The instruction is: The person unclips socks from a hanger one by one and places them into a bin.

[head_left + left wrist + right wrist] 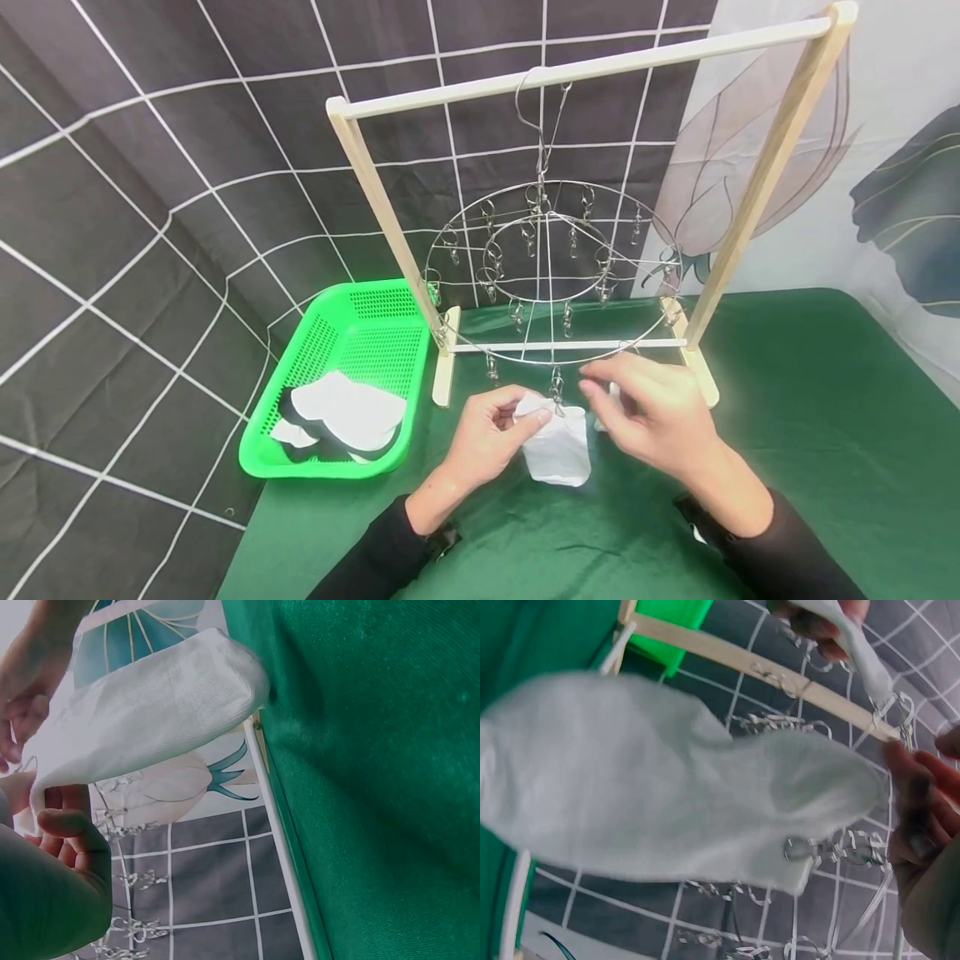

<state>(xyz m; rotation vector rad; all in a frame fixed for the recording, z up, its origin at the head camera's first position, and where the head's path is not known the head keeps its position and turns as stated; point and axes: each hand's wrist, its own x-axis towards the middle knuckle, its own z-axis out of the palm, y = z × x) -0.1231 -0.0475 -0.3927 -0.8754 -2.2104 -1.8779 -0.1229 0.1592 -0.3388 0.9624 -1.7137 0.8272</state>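
Note:
My left hand pinches the cuff of a white sock between thumb and fingers. A metal clip on the lower edge of the round hanger meets that cuff. To the right of it, my right hand has loosely bent fingers and no thing between them. In the left wrist view, the sock stretches out from my left hand. Another white sock fills much of the right wrist view beside a clip; in the head view my right hand mostly hides it.
A wooden stand with a white top bar carries the hanger, which has several dangling clips. At left, a green plastic basket contains white and black socks. Green cloth covers the table; a dark gridded curtain hangs behind.

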